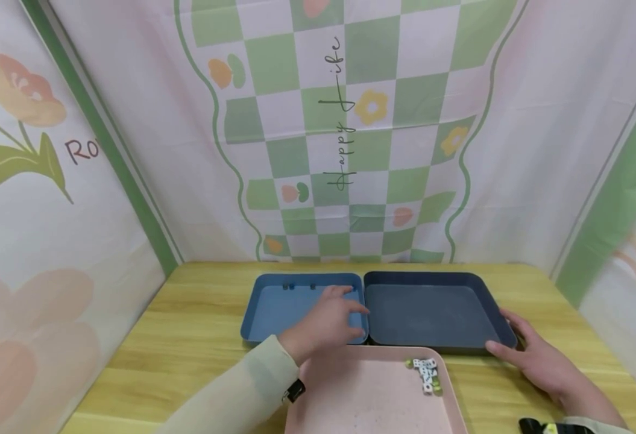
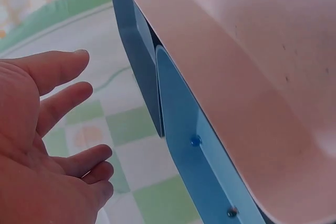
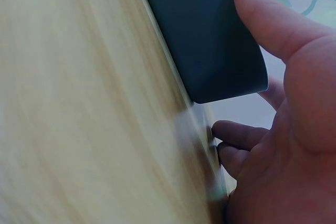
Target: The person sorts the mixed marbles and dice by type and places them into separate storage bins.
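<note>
You are holding your left hand (image 1: 325, 322) above the right part of the shallow, rectangular blue tray (image 1: 280, 313), its fingers standing loosely spread and gripping nothing; with your right hand (image 1: 542, 358) you are pinching the near right corner of the shallow, rectangular dark navy tray (image 1: 431, 313), the thumb pressing its near side; both trays are standing side by side on the yellowish wood-grain surface (image 1: 171, 343); small dark and blue round beads (image 1: 291, 287) are resting along the blue tray's far side; nearer you, small white dotted cubes (image 1: 425, 372) and yellow-green beads (image 1: 437, 387) are clustering in the pale pink rectangular tray's (image 1: 361, 398) far right corner.
</note>
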Tool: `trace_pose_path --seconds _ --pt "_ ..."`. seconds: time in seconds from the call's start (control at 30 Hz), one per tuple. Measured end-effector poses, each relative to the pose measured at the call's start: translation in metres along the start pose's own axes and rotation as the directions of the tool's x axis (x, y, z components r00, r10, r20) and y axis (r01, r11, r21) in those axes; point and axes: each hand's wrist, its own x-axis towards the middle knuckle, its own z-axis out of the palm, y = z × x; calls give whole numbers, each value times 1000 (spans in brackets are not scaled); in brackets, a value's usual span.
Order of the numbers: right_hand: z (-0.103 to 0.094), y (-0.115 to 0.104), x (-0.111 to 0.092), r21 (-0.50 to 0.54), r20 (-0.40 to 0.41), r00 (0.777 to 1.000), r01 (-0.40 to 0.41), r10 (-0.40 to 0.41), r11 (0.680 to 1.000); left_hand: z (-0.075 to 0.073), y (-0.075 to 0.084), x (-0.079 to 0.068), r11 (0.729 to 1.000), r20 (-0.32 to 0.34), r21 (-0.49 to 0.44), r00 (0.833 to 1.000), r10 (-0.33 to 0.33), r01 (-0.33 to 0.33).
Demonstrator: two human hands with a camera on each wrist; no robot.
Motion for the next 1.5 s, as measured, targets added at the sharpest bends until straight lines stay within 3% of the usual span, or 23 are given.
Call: trace_pose_path --seconds 0.3,0.5,0.73,0.9,1.13,1.27,1.5 --pt "-1 -2 1 -7 1 1000 -10 10 1000 12 18 3 999 39 28 999 23 -24" --pt "0 -3 0 1 -7 1000 -5 5 1000 22 30 7 993 98 89 993 73 -82" --pt "0 -1 0 -11 -12 1000 -4 4 1000 36 33 14 979 120 127 982 146 -161" --pt "0 2 0 -15 -13 1000 -6 6 1000 40 38 16 966 119 189 981 156 -176" --pt "-1 3 0 -8 -11 1000 -2 2 1000 47 41 18 957 149 146 962 227 -249" --pt "0 3 0 -20 -16 1000 6 -6 1000 54 43 21 958 194 144 957 217 -247" --pt "0 3 1 -2 -12 1000 6 -6 1000 68 45 23 968 200 162 967 158 -192"
